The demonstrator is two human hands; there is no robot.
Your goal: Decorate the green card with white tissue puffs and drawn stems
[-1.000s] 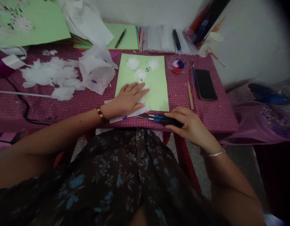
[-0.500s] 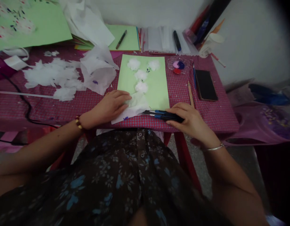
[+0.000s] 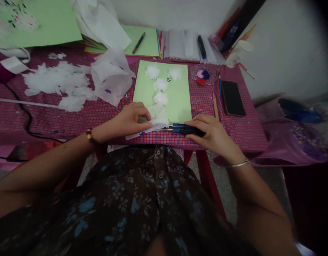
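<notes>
My left hand pinches a sheet of white tissue paper between thumb and curled fingers. This sheet overlaps the lower part of a green paper, on which several fluffy white paper flowers and small dark leaf marks sit. From the right, my right hand is closed around blue-and-black scissors. Their handle loops are hidden in the hand, and their narrow tips meet the tissue's right edge near my left thumb. Purple marks show on the tissue's lower corner.
Left lie a heap of white tissue pieces, crumpled tissue and a black cord. To the right are a paint dish, a pencil and a phone. Markers and green sheets line the back.
My left hand has gone from lying with fingers stretched over the tissue to pinching it nearer the scissors. The scissor blades look closer together and their tips now reach the tissue's edge.
</notes>
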